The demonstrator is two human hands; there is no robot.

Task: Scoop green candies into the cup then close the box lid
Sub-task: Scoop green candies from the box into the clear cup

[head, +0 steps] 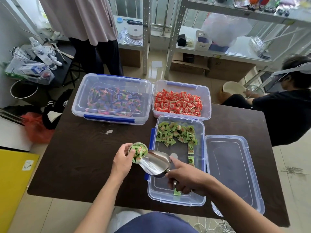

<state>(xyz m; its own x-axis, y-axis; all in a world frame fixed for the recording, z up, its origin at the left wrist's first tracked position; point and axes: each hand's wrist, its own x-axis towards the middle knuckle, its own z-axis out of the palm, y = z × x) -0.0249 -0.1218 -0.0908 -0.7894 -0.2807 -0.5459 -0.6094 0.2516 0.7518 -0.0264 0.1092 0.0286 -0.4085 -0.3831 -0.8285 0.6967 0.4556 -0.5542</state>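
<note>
A clear cup (138,153) full of green candies is held by my left hand (122,161) just left of the open clear box (176,197). My right hand (186,178) grips the handle of a metal scoop (155,163), whose mouth is tipped against the cup's rim. Green candies (176,134) lie heaped at the box's far end, with a few loose ones nearer me. The box's lid (235,172) lies flat on the table to the right of the box.
A dark table (84,157) holds a lidded box of purple candies (111,100) and an open box of red candies (179,102) at the back. One person stands beyond the table (94,31); another sits at the right (286,105).
</note>
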